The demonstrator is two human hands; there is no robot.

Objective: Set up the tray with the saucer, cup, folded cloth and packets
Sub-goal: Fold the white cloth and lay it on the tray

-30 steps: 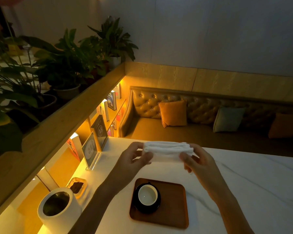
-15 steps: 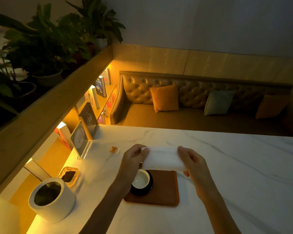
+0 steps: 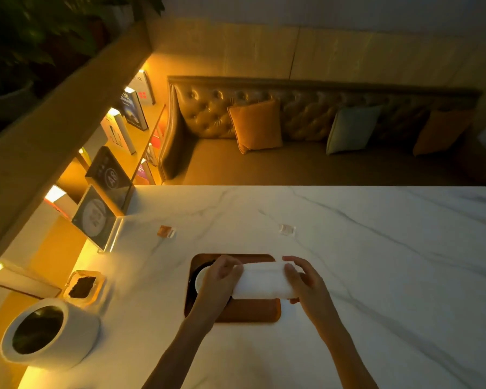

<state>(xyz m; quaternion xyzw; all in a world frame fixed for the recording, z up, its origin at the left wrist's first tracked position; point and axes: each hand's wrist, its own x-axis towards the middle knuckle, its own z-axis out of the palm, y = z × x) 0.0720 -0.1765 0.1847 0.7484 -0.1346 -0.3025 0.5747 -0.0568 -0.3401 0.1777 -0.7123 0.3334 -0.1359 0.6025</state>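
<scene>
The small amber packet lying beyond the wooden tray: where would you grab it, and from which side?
Probably pinch two opposite edges of the small amber packet from straight above: it lies flat on the white marble table, with nothing touching it. It sits left of the brown wooden tray, nearer the left hand.

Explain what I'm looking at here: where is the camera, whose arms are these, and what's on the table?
No machine here: a person works bare-handed, and the one camera sits on their head, looking down. The left hand and right hand grip a folded white cloth by its ends over a wooden tray on a marble table. At the tray's left, a white cup stands on a dark saucer. A brown packet and a pale packet lie on the table beyond the tray.
</scene>
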